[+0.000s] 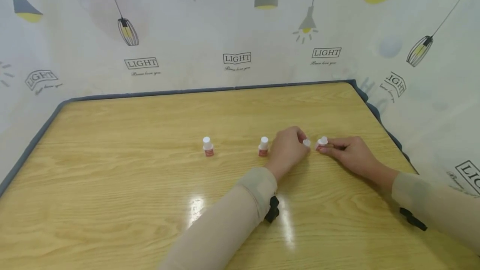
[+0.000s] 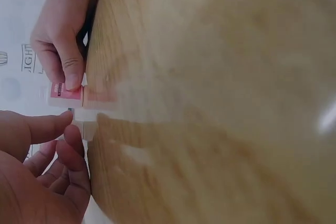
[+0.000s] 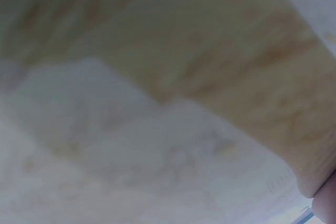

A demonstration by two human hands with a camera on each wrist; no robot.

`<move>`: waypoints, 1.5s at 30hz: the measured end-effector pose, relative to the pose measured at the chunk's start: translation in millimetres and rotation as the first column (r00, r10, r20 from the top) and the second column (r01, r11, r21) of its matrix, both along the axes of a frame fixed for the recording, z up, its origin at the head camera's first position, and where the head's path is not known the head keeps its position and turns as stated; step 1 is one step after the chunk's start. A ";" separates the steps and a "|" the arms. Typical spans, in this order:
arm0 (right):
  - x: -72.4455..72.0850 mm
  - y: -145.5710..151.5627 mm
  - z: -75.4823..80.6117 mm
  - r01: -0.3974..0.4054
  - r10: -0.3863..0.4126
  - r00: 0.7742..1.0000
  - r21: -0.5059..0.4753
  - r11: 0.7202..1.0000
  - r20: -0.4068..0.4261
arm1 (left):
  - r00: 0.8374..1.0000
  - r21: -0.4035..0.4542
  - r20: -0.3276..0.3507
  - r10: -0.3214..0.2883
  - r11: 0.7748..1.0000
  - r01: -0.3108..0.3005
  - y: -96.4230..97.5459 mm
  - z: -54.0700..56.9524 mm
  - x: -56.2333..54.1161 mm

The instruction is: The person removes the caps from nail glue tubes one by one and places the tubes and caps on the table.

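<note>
In the head view, my left hand (image 1: 286,149) reaches across the right half of the table and pinches a small white cap-like piece (image 1: 306,142) between thumb and fingertips. Just right of it, my right hand (image 1: 352,153) holds a small white bottle (image 1: 321,143) with a red label, gripped between thumb and fingers. The left wrist view shows the bottle's pink-red label (image 2: 66,92) under the right thumb, close above the table. There the left fingertips (image 2: 71,132) close around the whitish piece. Only a bit of the right hand (image 3: 323,200) shows in the right wrist view.
Two similar white-capped bottles stand upright on the wooden table (image 1: 112,186): one (image 1: 263,147) right beside the left hand, another (image 1: 208,147) farther left. A wall covering printed with lamps (image 1: 195,53) rises behind the table's dark-trimmed edge (image 1: 180,91).
</note>
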State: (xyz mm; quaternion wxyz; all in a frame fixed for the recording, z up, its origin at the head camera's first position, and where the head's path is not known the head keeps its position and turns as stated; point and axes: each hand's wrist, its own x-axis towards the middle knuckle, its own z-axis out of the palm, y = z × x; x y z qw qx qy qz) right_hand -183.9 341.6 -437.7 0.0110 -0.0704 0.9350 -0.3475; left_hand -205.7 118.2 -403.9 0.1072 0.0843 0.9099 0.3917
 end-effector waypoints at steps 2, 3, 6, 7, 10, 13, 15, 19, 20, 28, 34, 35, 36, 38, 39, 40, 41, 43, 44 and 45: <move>-0.2 0.1 0.2 -0.002 0.002 1.000 0.012 1.000 -0.005 | 1.000 -0.036 0.002 0.000 0.999 0.000 1.5 0.2 -0.6; -0.4 0.1 0.3 -0.003 0.003 1.000 0.018 1.000 -0.010 | 1.000 -0.057 0.003 -0.002 0.998 0.002 2.5 -0.1 -0.7; -0.8 0.7 0.1 -0.003 0.004 1.000 0.036 0.999 -0.027 | 1.000 -0.109 0.005 -0.010 0.994 0.010 6.4 -1.9 -0.8; -0.8 0.9 0.2 -0.003 0.004 1.000 0.041 0.999 -0.029 | 1.000 -0.125 0.004 -0.011 0.992 0.011 8.0 -2.5 -0.8; -1.6 1.1 0.4 -0.005 0.007 0.999 0.046 0.999 -0.041 | 1.000 -0.160 -0.005 -0.014 0.987 0.013 11.8 -3.7 -2.1; -2.3 0.9 0.1 -0.009 0.010 0.999 0.041 0.999 -0.043 | 1.000 -0.188 -0.012 -0.024 0.982 0.022 13.6 -4.8 -3.9; -2.6 1.2 -0.7 -0.010 0.012 0.999 0.034 0.999 -0.042 | 1.000 -0.199 -0.009 -0.027 0.980 0.025 13.7 -4.8 -4.1; -2.0 1.4 -1.4 -0.016 0.017 1.000 0.028 0.999 -0.019 | 1.000 -0.208 0.001 -0.031 0.978 0.030 11.9 -4.6 -2.2; -1.8 1.5 -1.4 -0.016 0.016 1.000 0.026 1.000 -0.014 | 0.999 -0.208 0.001 -0.032 0.978 0.032 11.4 -4.4 -1.7; -1.4 1.4 0.1 -0.017 0.017 1.000 0.002 1.000 0.009 | 0.997 -0.188 -0.013 -0.075 0.980 0.071 7.6 -3.9 -1.3; -2.9 2.3 2.5 -0.010 0.013 0.996 -0.036 0.999 0.094 | 0.992 -0.188 0.042 -0.118 0.974 0.124 0.5 -0.1 2.7; -4.3 3.1 3.7 -0.015 0.021 0.993 -0.053 0.998 0.112 | 0.989 -0.194 0.049 -0.143 0.970 0.150 -1.9 3.1 3.8; -6.0 4.0 5.2 -0.027 0.035 0.992 -0.068 0.997 0.120 | 0.984 -0.199 0.052 -0.169 0.964 0.176 -4.7 7.2 5.2; -8.7 6.4 10.1 -0.065 0.079 0.987 -0.096 0.993 0.141 | 0.969 -0.207 0.053 -0.242 0.946 0.248 -13.1 18.6 8.8; -9.4 7.6 13.8 -0.088 0.103 0.983 -0.106 0.990 0.151 | 0.958 -0.212 0.056 -0.281 0.934 0.286 -18.7 26.4 10.8; -10.0 8.9 18.2 -0.112 0.129 0.980 -0.113 0.987 0.153 | 0.947 -0.210 0.054 -0.317 0.923 0.321 -25.3 34.8 12.3; -10.4 9.9 23.4 -0.133 0.148 0.977 -0.105 0.986 0.151 | 0.935 -0.204 0.051 -0.350 0.913 0.353 -32.4 43.3 13.6; -11.4 10.5 35.8 -0.164 0.174 0.976 -0.082 0.983 0.131 | 0.917 -0.185 0.034 -0.397 0.899 0.396 -48.6 60.8 14.6; -12.3 9.9 43.0 -0.172 0.178 0.977 -0.067 0.983 0.114 | 0.911 -0.174 0.024 -0.412 0.895 0.410 -57.5 69.2 14.2; -14.3 8.7 50.4 -0.173 0.177 0.980 -0.050 0.984 0.093 | 0.908 -0.173 0.006 -0.420 0.894 0.414 -66.5 77.1 13.3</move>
